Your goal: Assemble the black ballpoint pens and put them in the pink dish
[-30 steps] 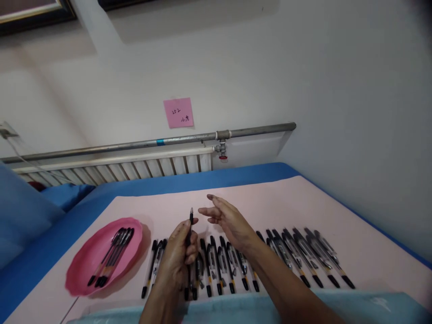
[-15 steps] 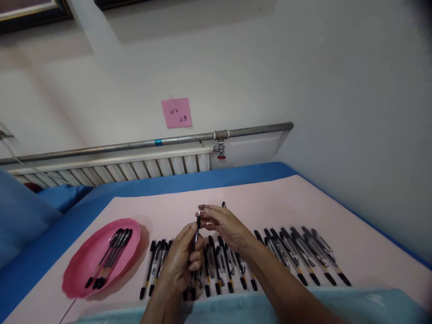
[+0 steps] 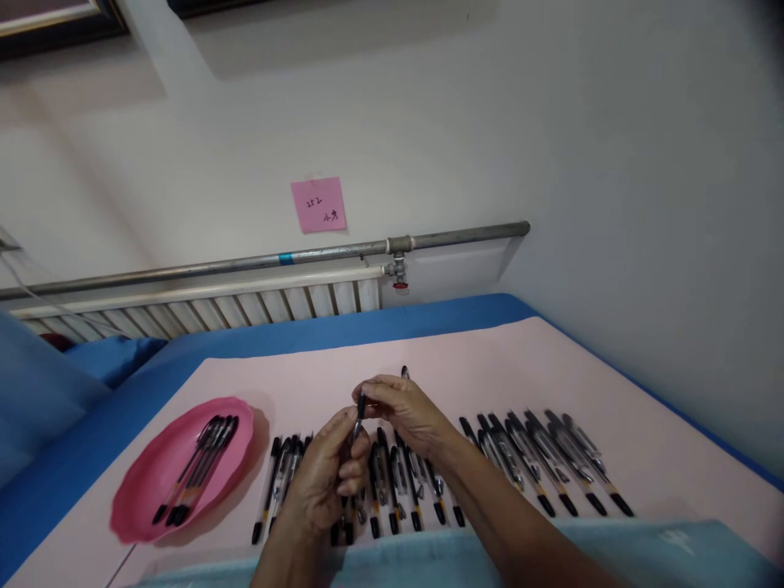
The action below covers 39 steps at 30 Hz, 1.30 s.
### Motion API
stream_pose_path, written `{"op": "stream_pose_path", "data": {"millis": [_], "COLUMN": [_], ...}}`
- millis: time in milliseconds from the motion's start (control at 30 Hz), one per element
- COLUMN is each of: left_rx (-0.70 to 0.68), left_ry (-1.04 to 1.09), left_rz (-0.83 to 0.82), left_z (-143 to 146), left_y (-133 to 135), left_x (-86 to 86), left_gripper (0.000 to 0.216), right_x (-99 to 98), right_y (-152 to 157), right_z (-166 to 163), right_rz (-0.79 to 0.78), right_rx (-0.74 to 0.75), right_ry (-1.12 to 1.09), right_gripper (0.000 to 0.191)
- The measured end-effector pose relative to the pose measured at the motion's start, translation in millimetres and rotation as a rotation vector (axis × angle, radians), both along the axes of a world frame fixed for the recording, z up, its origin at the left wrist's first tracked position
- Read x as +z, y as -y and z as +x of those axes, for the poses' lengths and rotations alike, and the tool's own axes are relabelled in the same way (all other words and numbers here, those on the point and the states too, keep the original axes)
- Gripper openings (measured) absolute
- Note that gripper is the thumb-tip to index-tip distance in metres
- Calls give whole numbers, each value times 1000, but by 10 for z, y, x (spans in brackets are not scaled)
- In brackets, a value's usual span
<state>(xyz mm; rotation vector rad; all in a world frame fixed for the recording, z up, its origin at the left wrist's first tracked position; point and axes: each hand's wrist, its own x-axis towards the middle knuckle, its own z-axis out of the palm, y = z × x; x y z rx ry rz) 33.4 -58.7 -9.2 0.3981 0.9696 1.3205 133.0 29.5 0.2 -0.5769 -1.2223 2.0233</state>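
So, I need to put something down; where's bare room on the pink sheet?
Bare: the strip of pink sheet between the rightmost pens and the far blue border, and right of those pens. Crowded: the near edge, with pens around the left hand.

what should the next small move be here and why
Perhaps twist the upper end of the pen gently with the right hand, since its fingers appear to pinch that end while the left hand grips lower down and could hold it steady.
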Motion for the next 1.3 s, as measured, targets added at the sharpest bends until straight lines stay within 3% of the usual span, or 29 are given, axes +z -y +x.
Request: {"op": "stream_pose_path", "data": {"millis": [133, 333, 500, 600, 667, 700, 867, 1000, 1133, 1300], "left_rx": [51, 50, 253, 279, 267, 261, 208, 189, 186, 166], "left_ry": [-111, -211, -766, -857, -772, -730, -686, -671, -660, -663], "left_rz": [-15, -17, 107, 82, 35, 21, 19, 8, -8, -2], "left_z": [35, 54, 94, 95, 86, 81, 76, 88, 89, 87], "left_y": [-12, -12, -13, -20, -27, -31, -49, -58, -54, -54], "left_x": [5, 11, -21, -33, -37, -40, -80, -109, -106, -106], "left_gripper": [33, 33, 34, 38, 41, 42, 44, 40, 39, 39], "right_x": [-27, -30, -30, -72, -139, -185, -443, -517, -455, -237], "right_y": [-4, 2, -7, -132, -266, -334, -535, -541, -522, -441], "right_z": [-25, -13, -24, 68, 176, 231, 362, 333, 350, 256], "right_rz": [124, 120, 322, 579, 871, 909, 971, 968, 902, 763], "right_rx": [-163, -71, -183, -198, -335, -376, -369, -362, -401, -373], "right_ry": [127, 99, 222, 513, 894, 980, 1173, 1207, 1140, 889], "right_gripper": [16, 20, 22, 35, 37, 35, 27, 20, 25, 34]}}
